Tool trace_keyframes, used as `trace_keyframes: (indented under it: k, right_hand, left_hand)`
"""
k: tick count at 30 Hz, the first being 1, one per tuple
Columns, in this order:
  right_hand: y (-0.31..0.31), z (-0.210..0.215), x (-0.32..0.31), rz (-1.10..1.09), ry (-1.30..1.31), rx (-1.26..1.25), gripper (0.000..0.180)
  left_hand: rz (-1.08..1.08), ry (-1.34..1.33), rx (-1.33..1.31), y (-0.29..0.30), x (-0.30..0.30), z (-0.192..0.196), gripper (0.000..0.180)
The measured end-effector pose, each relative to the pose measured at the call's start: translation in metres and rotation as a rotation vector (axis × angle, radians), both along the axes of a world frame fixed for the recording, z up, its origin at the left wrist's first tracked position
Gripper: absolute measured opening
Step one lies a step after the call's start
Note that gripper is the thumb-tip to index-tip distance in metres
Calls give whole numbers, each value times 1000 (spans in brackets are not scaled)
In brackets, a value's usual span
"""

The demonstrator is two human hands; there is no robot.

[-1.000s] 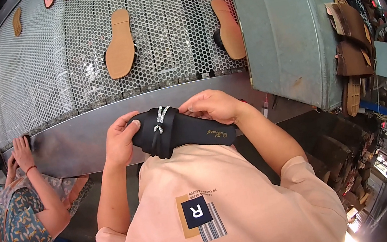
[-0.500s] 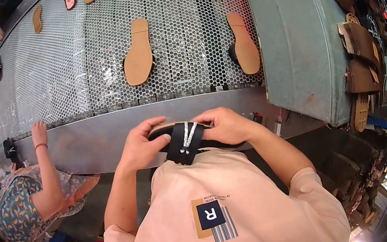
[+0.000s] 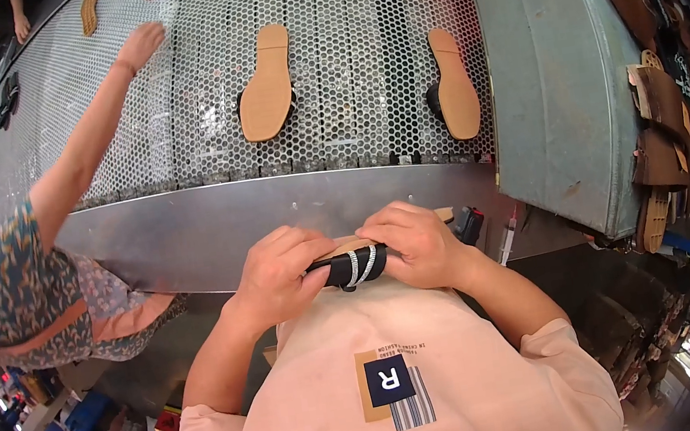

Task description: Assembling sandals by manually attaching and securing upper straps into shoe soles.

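Note:
Between my hands, close to my chest, is a black sandal with a wide strap carrying two sparkly silver bands. My left hand grips one end, its fingers over the tan sole and its thumb at the strap side. The other end is in my right hand, fingers likewise curled over the sole. A bit of the tan sole shows beyond my right knuckles. Both hands cover much of the sandal. On the conveyor ahead, two sandals lie sole up: a left one and a right one.
The metal mesh conveyor has a steel ledge in front. A grey metal housing stands at the right, with brown sandal parts beside it. At the left, a co-worker's arm reaches over the mesh. More soles lie along the far side.
The sandal has tilted so more of its tan sole faces up, and my fingers have moved over it. The co-worker's arm has stretched out over the mesh.

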State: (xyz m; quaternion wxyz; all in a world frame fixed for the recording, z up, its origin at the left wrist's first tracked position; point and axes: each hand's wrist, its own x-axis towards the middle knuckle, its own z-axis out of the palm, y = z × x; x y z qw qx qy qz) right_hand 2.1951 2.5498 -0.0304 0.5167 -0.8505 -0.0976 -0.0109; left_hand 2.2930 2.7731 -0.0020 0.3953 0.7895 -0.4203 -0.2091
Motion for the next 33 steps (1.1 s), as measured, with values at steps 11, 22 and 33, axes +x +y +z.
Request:
trace_keyframes:
  k: [11, 22, 33]
  right_hand:
    - [-6, 4, -7, -10, -254, -88, 37]
    - [-14, -1, -14, 3, -312, -72, 41]
    - [-16, -14, -8, 33, -217, -77, 32]
  left_hand:
    - [2, -91, -169, -7, -15, -2, 33]
    - [-46, -161, -198, -21, -19, -3, 33]
    - [2, 81, -195, -25, -16, -25, 31]
